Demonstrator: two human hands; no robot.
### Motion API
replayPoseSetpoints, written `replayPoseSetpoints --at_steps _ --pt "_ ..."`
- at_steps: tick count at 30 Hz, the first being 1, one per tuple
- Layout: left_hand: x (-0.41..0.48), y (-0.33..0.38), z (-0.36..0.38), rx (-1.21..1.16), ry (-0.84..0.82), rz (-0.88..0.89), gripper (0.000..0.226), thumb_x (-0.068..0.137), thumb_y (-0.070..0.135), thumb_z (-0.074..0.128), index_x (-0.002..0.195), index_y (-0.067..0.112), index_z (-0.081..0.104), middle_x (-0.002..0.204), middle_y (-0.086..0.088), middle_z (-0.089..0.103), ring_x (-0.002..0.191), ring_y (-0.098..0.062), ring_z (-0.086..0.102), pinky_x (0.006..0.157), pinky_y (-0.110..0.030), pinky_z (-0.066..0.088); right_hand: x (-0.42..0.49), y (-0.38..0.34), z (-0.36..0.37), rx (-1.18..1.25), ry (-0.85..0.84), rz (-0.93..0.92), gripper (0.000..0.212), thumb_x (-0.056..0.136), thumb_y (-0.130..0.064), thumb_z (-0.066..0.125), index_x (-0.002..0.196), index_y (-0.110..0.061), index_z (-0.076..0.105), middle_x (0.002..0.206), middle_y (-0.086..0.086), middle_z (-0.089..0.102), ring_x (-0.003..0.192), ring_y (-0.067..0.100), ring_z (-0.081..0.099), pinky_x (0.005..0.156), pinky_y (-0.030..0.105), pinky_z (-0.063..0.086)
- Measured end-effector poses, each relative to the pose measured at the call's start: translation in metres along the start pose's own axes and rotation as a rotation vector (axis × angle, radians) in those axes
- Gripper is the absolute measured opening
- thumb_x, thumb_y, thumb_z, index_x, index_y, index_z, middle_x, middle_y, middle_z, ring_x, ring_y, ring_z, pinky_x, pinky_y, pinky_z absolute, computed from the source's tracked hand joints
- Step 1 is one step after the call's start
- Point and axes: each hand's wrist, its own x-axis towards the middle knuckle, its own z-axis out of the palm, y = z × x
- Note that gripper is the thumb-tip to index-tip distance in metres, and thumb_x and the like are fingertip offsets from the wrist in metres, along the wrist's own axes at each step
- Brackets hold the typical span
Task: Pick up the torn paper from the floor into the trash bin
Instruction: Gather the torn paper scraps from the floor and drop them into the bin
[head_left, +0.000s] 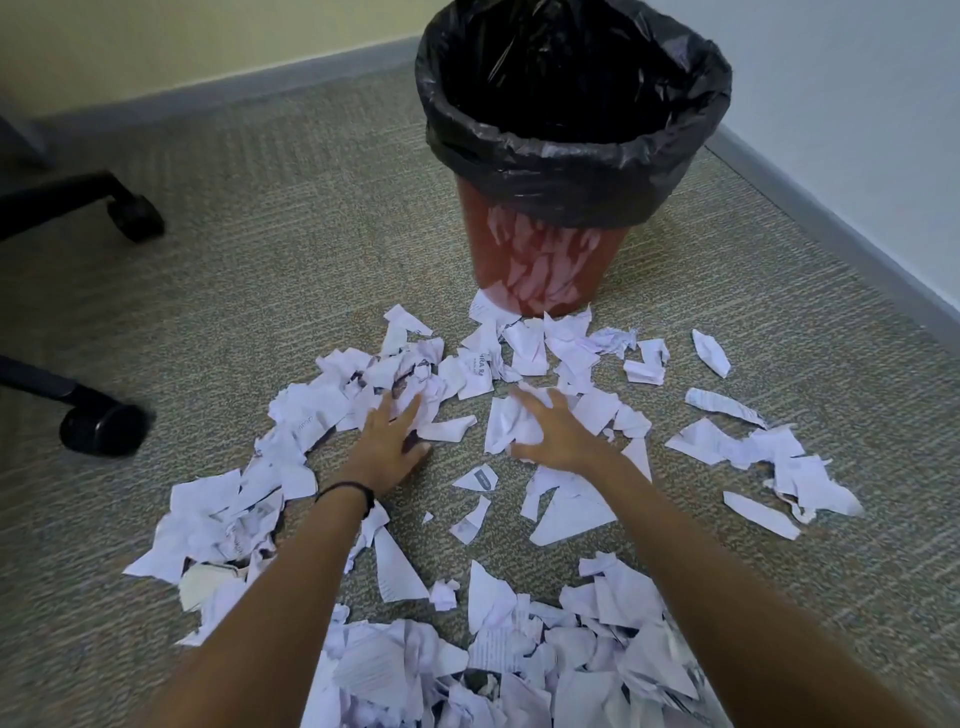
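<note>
White torn paper (470, 371) under left grip (387, 441), right grip (553, 431)

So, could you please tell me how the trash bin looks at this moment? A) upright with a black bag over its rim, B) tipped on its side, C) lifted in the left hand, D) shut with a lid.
A: the trash bin stands upright on the carpet beyond the torn paper, with a black bag folded over its open rim.
</note>
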Motion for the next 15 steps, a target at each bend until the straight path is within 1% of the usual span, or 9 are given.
replayPoseSetpoints --at_steps 1,3,6,8,11,15 --pt "-0.001 -0.002 0.008 0.049 0.03 0.018 0.076 0.095 0.039 0.048 0.15 0.03 -0.003 0.159 -0.011 -0.005 0.147 -0.035 0.001 0.115 -0.054 0.022 0.0 0.002 0.006 -0.112 0.001 -0.022 0.078 0.087 -0.025 0.064 0.148 -0.031 0.016 0.155 0.019 -0.002 0.142 0.034 0.023 0.108 0.037 0.033" --pt "-0.001 -0.001 0.02 0.211 0.077 0.037 0.078 0.095 0.043 0.045 0.148 0.035 -0.012 0.159 -0.012 -0.004 0.145 -0.039 0.005 0.108 -0.058 0.033 0.0 0.002 0.014 -0.334 0.024 -0.048 0.073 0.091 -0.024 0.058 0.149 -0.031 0.015 0.156 0.019 -0.002 0.137 0.036 0.032 0.101 0.039 0.041" --pt "-0.001 0.007 0.023 0.339 0.089 0.044 0.072 0.098 0.041 0.039 0.147 0.037 -0.013 0.158 -0.016 -0.001 0.143 -0.044 0.01 0.102 -0.057 0.04 0.003 0.0 0.023 -0.509 0.019 -0.016 0.064 0.095 -0.02 0.051 0.148 -0.03 0.018 0.157 0.016 -0.001 0.138 0.04 0.025 0.095 0.042 0.045" --pt "-0.003 0.009 0.023 0.404 0.076 0.055 0.063 0.1 0.041 0.033 0.148 0.039 -0.008 0.158 -0.017 -0.003 0.142 -0.046 0.009 0.1 -0.057 0.042 0.004 -0.001 0.029 -0.566 0.017 -0.002 0.059 0.095 -0.012 0.049 0.146 -0.028 0.024 0.157 0.012 0.005 0.138 0.041 0.021 0.094 0.043 0.046" --pt "-0.004 0.005 0.023 0.508 0.048 0.089 0.055 0.101 0.044 0.026 0.149 0.039 -0.001 0.158 -0.016 -0.005 0.142 -0.047 0.008 0.1 -0.055 0.042 0.005 0.001 0.037 -0.579 0.057 0.003 0.057 0.093 -0.003 0.049 0.142 -0.024 0.031 0.155 0.008 0.015 0.133 0.035 0.029 0.091 0.041 0.047" --pt "-0.004 0.002 0.02 0.521 0.055 0.112 0.052 0.102 0.035 0.028 0.15 0.036 0.006 0.158 -0.015 0.003 0.141 -0.045 0.013 0.101 -0.052 0.044 0.0 0.005 0.044 -0.562 0.095 -0.01 0.057 0.091 0.002 0.05 0.14 -0.02 0.033 0.153 0.007 0.021 0.129 0.034 0.033 0.09 0.038 0.047"
